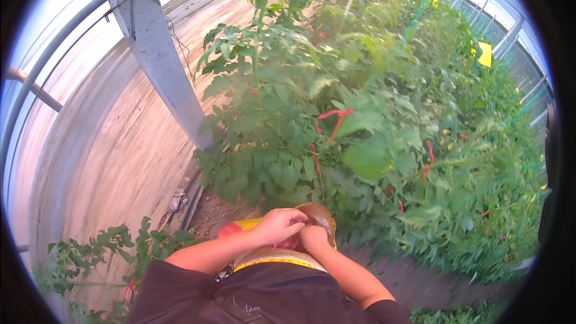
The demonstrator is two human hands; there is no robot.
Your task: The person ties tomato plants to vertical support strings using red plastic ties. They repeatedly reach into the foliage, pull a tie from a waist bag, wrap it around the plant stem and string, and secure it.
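My left hand [280,226] is bent in front of my waist, its fingertips almost meeting my right hand [314,236]. The right hand is curled, and its fingers are largely hidden. Both are over the mouth of a yellow bag or pouch [248,224] with red printing, which rests against my body. Red strips [288,243] show inside it, under the hands. A brown, shiny inner wall of the pouch [320,216] rises beyond my right hand. Whether either hand pinches a strip is too small to tell.
Tall tomato plants [279,153] stand close ahead, some bearing red ties [335,121]. To the left, a slanting concrete post [157,58] stands before a pale wall [130,139]. More leafy stems [121,247] are at lower left. A yellow card [484,54] hangs at right.
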